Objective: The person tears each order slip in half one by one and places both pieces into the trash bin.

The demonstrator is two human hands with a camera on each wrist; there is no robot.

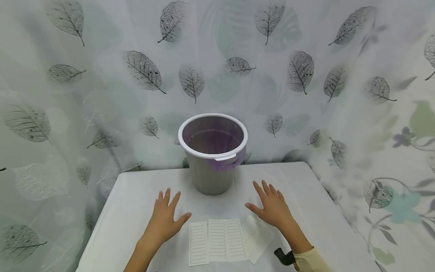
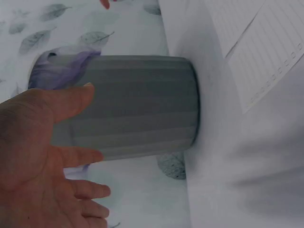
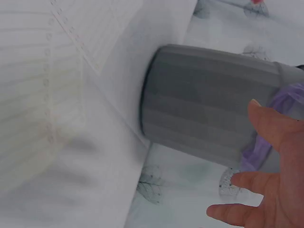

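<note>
A grey trash bin (image 1: pixel 212 175) with a white rim and a purple bag lining (image 1: pixel 227 165) stands upright at the back of the table. My left hand (image 1: pixel 165 218) hovers in front of it on the left, fingers spread, holding nothing. On the other side my right hand (image 1: pixel 272 207) is likewise spread and holds nothing. Between and below the hands lie several white printed paper sheets (image 1: pixel 217 241), some overlapping. Both wrist views show the bin's ribbed side (image 2: pixel 137 104) beyond the hand, with a gap between the fingers and the bin in the head view.
The table (image 1: pixel 136 196) has a white cover. Leaf-patterned sheeting (image 1: pixel 217 87) hangs behind it and along both sides, close to the bin. A black strap (image 1: pixel 284 257) sits at the right wrist, by the yellow sleeve (image 1: pixel 310 260).
</note>
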